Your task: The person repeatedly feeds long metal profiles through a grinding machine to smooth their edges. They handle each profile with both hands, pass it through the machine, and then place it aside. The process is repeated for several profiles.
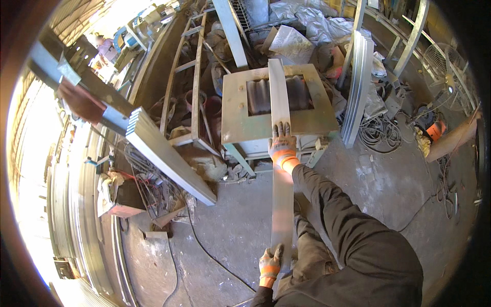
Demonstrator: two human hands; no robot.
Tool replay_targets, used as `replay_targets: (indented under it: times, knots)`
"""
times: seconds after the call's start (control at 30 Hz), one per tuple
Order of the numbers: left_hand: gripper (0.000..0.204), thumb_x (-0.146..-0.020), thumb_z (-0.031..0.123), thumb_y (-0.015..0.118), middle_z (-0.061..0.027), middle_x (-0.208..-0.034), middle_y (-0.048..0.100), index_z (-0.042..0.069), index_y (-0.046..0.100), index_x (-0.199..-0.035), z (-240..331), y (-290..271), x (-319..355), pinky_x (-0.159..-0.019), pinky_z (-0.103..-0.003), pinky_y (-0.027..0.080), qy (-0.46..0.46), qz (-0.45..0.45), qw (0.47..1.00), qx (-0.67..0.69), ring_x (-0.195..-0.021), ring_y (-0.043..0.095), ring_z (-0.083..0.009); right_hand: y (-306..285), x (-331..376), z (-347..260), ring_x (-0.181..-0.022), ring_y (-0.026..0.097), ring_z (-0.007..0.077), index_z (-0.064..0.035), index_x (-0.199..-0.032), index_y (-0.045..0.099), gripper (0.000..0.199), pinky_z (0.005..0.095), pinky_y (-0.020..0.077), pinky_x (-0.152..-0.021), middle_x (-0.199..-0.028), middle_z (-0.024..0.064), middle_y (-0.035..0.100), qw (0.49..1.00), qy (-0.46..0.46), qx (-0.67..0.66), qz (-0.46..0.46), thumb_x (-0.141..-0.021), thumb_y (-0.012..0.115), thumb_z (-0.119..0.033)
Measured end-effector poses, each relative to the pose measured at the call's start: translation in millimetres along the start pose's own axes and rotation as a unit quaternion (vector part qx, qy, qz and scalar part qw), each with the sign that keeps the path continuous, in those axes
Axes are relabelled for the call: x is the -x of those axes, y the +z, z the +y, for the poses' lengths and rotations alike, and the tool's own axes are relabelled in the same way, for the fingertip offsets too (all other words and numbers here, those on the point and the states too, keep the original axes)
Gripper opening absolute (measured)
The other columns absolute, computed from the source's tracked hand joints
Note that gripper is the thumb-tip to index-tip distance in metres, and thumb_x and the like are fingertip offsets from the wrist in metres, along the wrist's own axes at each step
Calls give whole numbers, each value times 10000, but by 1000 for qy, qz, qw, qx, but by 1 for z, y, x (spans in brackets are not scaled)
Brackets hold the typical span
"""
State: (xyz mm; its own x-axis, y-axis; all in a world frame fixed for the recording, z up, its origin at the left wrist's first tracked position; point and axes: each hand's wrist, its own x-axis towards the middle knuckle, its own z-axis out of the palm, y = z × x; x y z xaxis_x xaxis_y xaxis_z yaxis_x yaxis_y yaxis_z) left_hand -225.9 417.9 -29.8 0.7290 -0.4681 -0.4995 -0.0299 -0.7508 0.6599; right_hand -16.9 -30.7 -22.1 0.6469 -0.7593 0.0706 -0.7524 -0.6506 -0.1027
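Note:
A long, flat silver metal profile (279, 97) runs away from me across a machine's square tabletop (235, 110). It passes over an opening in that top, where a dark ribbed roller (260, 97) shows on both sides of it. My right hand (283, 146), in a grey and orange glove with dark fingertips, lies flat on the profile just before the machine, its fingers apart. Closer to me, my left hand (269, 266), gloved alike, is closed around the profile's left edge near its near end.
Stacked metal profiles (169, 156) lean at the left, and more profiles (359, 87) stand upright right of the machine. A metal frame (197, 77) is behind at left. Coiled cable (381, 134) and a fan (446, 77) sit at right. A cable (202, 240) crosses the floor.

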Motion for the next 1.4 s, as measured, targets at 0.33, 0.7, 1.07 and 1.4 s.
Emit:
replay_targets:
  times: [0.33, 0.7, 1.07, 1.4]
  knots:
    - [794, -995, 827, 669, -278, -1047, 828, 49, 771, -1115, -145, -35, 189, -947, -582, 606, -80, -10, 995, -52, -1061, 780, -521, -21, 232, -55, -1730, 256, 494, -44, -1758, 433, 843, 629, 317, -1357, -1861, 227, 344, 998, -8, -68, -17, -1056, 602, -478]
    - [720, -849, 593, 956, -232, -1116, 824, 46, 658, -1210, -177, -83, 250, -944, -550, 621, -43, 75, 990, -111, -1110, 795, -447, 2, 289, -31, -1425, 660, 336, -86, -1825, 258, 1288, 428, 583, -1149, -1664, 239, 558, 732, 164, -662, -9, -785, 1014, -169]
    - [527, -959, 444, 845, -228, -953, 801, 81, 589, -1243, 16, -53, 64, -742, -635, 614, 60, 99, 973, -198, -851, 774, -522, 0, 28, 6, -1638, 421, 461, 31, -1698, 460, 964, 536, 336, -1365, -1731, 286, 494, 908, 62, -373, 178, -857, 857, -224]
    - [550, -998, 417, 807, -243, -1043, 825, 52, 569, -1334, 263, 15, -251, -795, -581, 653, 91, 113, 976, -162, -906, 809, -488, -1, -371, 56, -1665, 412, 444, -23, -1693, 517, 666, 567, 317, -1374, -1779, 241, 460, 996, -27, 2, 88, -1075, 537, -272]
